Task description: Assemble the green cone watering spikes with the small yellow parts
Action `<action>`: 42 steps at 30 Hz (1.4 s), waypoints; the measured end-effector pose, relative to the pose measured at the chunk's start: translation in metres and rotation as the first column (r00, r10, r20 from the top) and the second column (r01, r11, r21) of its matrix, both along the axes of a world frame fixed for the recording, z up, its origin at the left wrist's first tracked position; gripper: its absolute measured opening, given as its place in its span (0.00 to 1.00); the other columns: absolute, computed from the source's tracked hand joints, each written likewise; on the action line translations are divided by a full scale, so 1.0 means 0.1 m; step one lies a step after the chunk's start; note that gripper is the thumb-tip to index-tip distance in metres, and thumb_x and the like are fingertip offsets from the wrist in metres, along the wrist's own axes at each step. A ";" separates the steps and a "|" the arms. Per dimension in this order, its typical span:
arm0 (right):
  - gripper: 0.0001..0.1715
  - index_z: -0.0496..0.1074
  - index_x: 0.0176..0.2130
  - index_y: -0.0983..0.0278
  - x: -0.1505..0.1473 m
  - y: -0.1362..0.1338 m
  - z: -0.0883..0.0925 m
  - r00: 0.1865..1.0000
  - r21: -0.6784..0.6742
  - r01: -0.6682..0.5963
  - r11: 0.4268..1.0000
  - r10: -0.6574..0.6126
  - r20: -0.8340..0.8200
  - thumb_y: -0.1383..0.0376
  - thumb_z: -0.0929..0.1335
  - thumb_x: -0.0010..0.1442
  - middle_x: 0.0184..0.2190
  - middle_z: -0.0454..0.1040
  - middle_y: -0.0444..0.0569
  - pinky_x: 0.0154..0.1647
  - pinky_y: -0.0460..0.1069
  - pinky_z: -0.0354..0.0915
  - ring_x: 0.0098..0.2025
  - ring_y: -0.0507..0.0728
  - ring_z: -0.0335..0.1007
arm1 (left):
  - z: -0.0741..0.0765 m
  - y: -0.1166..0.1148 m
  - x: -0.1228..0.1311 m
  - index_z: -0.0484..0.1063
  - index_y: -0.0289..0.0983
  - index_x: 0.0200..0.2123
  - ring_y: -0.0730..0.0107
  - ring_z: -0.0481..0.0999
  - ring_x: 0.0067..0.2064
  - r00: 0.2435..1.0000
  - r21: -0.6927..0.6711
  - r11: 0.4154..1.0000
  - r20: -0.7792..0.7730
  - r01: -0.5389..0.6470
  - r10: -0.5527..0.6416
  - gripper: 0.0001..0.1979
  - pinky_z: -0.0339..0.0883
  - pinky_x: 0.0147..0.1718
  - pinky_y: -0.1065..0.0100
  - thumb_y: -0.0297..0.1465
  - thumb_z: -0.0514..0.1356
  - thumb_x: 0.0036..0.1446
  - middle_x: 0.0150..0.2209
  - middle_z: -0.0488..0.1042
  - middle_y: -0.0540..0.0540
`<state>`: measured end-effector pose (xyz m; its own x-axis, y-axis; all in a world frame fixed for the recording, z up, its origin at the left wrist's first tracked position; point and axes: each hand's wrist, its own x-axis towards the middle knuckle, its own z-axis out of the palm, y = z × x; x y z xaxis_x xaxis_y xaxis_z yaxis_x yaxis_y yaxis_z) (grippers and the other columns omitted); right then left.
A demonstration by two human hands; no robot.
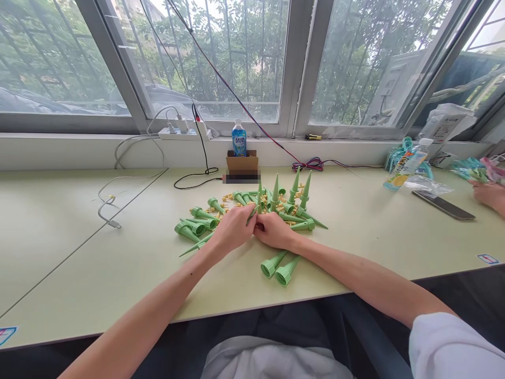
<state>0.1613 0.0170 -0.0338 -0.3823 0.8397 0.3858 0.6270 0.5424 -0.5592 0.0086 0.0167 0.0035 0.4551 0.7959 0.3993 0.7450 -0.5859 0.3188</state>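
My left hand (233,227) and my right hand (273,230) meet over the pale green table (118,252), both closed around one green plastic cone spike (254,212) that pokes out between them. A pile of green cone spikes (197,225) lies spread behind and to the left of my hands, some standing upright (304,192). Small yellow parts (282,204) are scattered among them. Two more green spikes (279,267) lie side by side just in front of my right wrist.
A blue drink bottle (239,139) stands in a cardboard box (242,163) by the window sill. A power strip (182,132) and cables lie at the back left. Another person's hand (489,193), a phone (442,204) and a pouch (405,167) are at the right.
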 end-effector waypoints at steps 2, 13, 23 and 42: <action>0.13 0.66 0.22 0.65 0.00 0.00 0.00 1.000 0.000 -0.001 1.000 0.001 0.006 0.67 0.67 0.58 0.19 0.67 0.44 0.25 0.44 0.51 0.22 0.49 0.55 | 0.00 0.00 0.00 0.55 0.40 0.25 0.67 0.62 0.25 1.000 -0.004 1.000 0.002 0.005 -0.005 0.11 0.50 0.27 0.67 0.31 0.49 0.62 0.23 0.65 0.49; 0.13 0.69 0.25 0.66 0.00 -0.02 0.03 0.997 -0.007 0.010 1.000 -0.009 0.082 0.66 0.65 0.61 0.22 0.71 0.46 0.26 0.44 0.52 0.23 0.50 0.59 | 0.00 0.00 0.00 0.53 0.40 0.26 0.68 0.59 0.24 1.000 -0.026 1.000 -0.001 0.015 -0.015 0.12 0.49 0.27 0.67 0.32 0.48 0.63 0.22 0.64 0.50; 0.12 0.69 0.23 0.66 0.00 -0.01 0.02 0.994 0.005 0.007 1.000 -0.007 0.107 0.67 0.66 0.59 0.20 0.70 0.45 0.26 0.45 0.52 0.23 0.50 0.57 | 0.01 -0.01 0.01 0.51 0.39 0.25 0.69 0.57 0.24 1.000 -0.028 1.000 -0.027 0.011 -0.012 0.12 0.49 0.26 0.67 0.31 0.48 0.62 0.22 0.62 0.50; 0.11 0.69 0.24 0.66 0.00 -0.03 0.04 0.987 -0.007 0.017 1.000 -0.016 0.159 0.68 0.66 0.58 0.21 0.70 0.46 0.25 0.45 0.50 0.23 0.49 0.56 | 0.01 -0.04 0.01 0.52 0.40 0.25 0.69 0.60 0.23 0.996 0.030 1.000 -0.084 -0.005 0.007 0.11 0.49 0.24 0.68 0.28 0.49 0.60 0.22 0.64 0.49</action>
<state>0.1615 0.0144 -0.0295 -0.4241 0.8494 0.3140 0.7172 0.5267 -0.4562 0.0098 0.0126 0.0041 0.4833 0.7871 0.3832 0.7719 -0.5896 0.2378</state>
